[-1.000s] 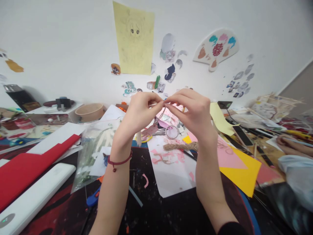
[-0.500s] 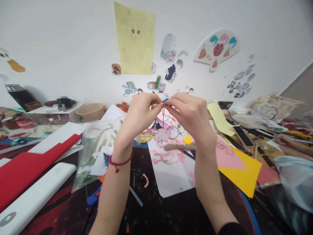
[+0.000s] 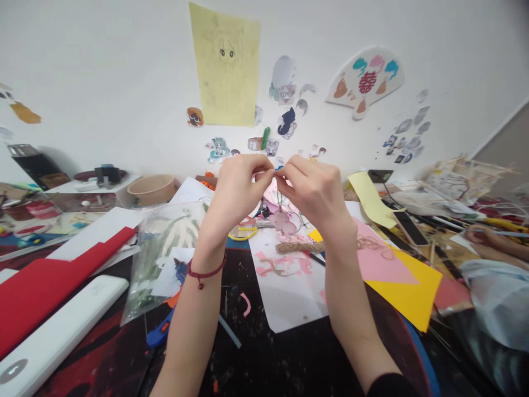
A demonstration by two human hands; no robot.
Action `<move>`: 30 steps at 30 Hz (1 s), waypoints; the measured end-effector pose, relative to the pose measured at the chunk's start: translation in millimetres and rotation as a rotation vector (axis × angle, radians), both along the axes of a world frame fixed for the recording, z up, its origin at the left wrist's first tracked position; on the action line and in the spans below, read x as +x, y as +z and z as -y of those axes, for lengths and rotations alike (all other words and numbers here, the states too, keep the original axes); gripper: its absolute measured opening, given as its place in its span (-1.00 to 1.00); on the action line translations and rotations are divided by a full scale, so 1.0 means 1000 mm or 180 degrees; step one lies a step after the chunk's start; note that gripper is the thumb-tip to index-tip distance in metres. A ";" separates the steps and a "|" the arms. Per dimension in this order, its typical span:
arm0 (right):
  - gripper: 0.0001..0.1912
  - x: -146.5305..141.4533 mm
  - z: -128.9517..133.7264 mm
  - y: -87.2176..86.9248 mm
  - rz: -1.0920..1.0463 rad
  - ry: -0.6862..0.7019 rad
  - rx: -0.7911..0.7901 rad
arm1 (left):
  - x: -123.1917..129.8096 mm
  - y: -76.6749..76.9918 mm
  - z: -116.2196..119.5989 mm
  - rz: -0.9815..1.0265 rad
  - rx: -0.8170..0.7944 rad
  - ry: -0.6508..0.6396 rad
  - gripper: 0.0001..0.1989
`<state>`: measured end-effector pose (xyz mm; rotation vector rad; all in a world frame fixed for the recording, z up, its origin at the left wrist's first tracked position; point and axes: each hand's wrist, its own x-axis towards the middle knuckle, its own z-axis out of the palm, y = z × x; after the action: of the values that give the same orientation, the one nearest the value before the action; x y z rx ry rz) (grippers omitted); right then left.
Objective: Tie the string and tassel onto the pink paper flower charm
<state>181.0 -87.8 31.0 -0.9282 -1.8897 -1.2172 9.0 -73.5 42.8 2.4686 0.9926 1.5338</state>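
While one cord [image 3: 280, 199] is pinched in the closed fingertips of both the left hand [image 3: 242, 179] and the right hand [image 3: 314, 184], one pink cutout [image 3: 283, 223] is hung below, mid-scene. Both wrists are bent inward, forearms raised. Far clutter is partly blocked by the hands. One twine bundle [image 3: 295, 247] and one white sheet [image 3: 289, 309] are seen nearer; one yellow sheet [image 3: 409, 292] is placed right.

Cord [image 3: 280, 199] top: hidden by fingers [image 3: 264, 184] | red board [image 3: 61, 281]: cut off left
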 end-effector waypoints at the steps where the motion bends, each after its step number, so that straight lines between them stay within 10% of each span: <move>1: -0.66 0.000 -0.002 -0.001 -0.0024 0.0055 0.0101 | 0.000 0.000 0.000 0.0044 -0.0023 0.0006 -0.82; 19: -0.82 -0.004 -0.002 -0.001 -0.1445 0.1952 0.0141 | 0.002 0.006 0.011 0.0922 -0.0510 -0.0527 -0.87; 25: -0.88 -0.006 -0.016 -0.007 -0.2242 0.2684 -0.0556 | 0.005 0.005 0.010 0.1338 -0.0508 -0.0693 -0.88; 30: -0.86 0.007 -0.008 0.000 -0.1894 0.2312 -0.0866 | 0.003 0.006 0.010 0.1213 -0.0396 -0.0594 -0.87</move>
<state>188.3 -80.1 31.3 -0.5521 -1.6707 -0.2189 11.8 -84.0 48.9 2.0142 0.7443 1.7289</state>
